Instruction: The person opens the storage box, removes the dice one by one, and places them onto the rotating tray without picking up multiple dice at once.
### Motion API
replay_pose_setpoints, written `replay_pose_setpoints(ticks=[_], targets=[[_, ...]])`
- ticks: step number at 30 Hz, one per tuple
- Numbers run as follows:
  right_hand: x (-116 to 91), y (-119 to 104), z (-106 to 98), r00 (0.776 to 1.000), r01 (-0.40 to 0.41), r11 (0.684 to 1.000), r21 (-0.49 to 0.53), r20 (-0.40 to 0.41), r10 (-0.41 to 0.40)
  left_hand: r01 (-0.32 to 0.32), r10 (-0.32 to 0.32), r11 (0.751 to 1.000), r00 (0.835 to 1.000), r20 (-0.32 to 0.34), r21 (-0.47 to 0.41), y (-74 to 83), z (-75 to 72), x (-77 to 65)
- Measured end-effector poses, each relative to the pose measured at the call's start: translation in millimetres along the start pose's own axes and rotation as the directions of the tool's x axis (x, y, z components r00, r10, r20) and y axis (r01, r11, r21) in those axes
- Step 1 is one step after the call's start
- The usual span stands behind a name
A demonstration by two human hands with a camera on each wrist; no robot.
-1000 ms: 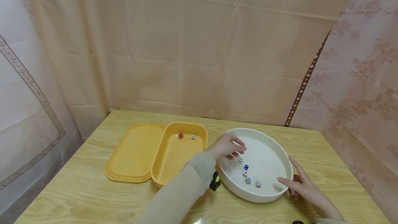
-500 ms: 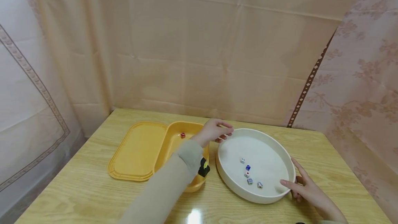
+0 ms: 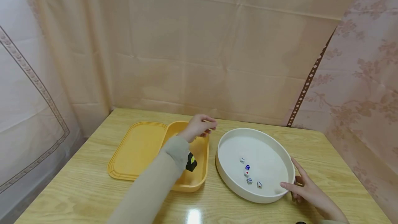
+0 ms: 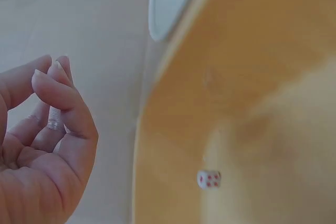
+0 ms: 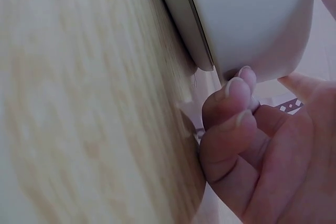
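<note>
My left hand (image 3: 198, 127) is above the far end of a yellow plastic box (image 3: 197, 184). Its thumb and fingertips come together in the left wrist view; whether a die is pinched between them is hidden. A white die with red pips (image 4: 210, 179) lies inside the box. To the right, my right hand (image 3: 308, 186) grips the side of a round white tray (image 3: 264, 151), thumb over the rim and fingers curled at its outer wall (image 5: 257, 30). Inside the tray are a blue die (image 3: 247, 167) and several white dice (image 3: 249, 180).
A flat yellow lid (image 3: 135, 151) lies left of the box on the wooden table (image 3: 77, 186). Beige cloth (image 3: 174, 54) hangs behind the table, and flowered cloth (image 3: 367, 78) hangs at the right.
My left hand has moved left from over the tray to above the box, its forearm now covering part of the box. The right hand stays at the tray's rim.
</note>
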State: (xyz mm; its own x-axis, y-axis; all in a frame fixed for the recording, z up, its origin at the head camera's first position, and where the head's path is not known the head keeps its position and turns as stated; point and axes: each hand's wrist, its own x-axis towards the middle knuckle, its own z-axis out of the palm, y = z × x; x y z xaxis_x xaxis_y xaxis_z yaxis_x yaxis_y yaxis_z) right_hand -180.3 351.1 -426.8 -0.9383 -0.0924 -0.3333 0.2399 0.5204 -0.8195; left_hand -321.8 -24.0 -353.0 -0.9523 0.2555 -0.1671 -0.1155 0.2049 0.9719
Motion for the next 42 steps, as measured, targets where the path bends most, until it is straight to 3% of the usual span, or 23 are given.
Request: replay_pose_setpoints(ticks=[12, 22, 29, 36, 42], targets=[[-1, 0, -2, 1.000, 0.002, 1.000, 0.013, 0.002, -0.002, 0.028, -0.028, 1.000, 0.994, -0.109, -0.005, -26.2, -16.1, 5.0], [-2, 2, -2, 1.000, -0.013, 0.999, 0.031, 0.015, 0.012, 0.091, -0.085, 0.995, 0.985, -0.151, 0.034, -50.0, -21.8, 2.5], [-2, 3, -2, 1.000, -0.006, 0.999, 0.033, 0.011, 0.006, 0.139, -0.142, 0.990, 0.982, -0.128, -0.035, -63.9, -25.8, 5.4], [-3, 1, -1, 1.000, -0.004, 1.000, 0.030, -0.002, 0.004, 0.152, -0.156, 0.988, 0.981, -0.115, -0.039, -72.8, -32.0, 6.9], [-3, -2, -1, 1.000, 0.012, 0.999, 0.036, -0.006, -0.011, 0.136, -0.135, 0.991, 0.983, -0.129, 0.000, -70.1, -32.2, 2.5]])
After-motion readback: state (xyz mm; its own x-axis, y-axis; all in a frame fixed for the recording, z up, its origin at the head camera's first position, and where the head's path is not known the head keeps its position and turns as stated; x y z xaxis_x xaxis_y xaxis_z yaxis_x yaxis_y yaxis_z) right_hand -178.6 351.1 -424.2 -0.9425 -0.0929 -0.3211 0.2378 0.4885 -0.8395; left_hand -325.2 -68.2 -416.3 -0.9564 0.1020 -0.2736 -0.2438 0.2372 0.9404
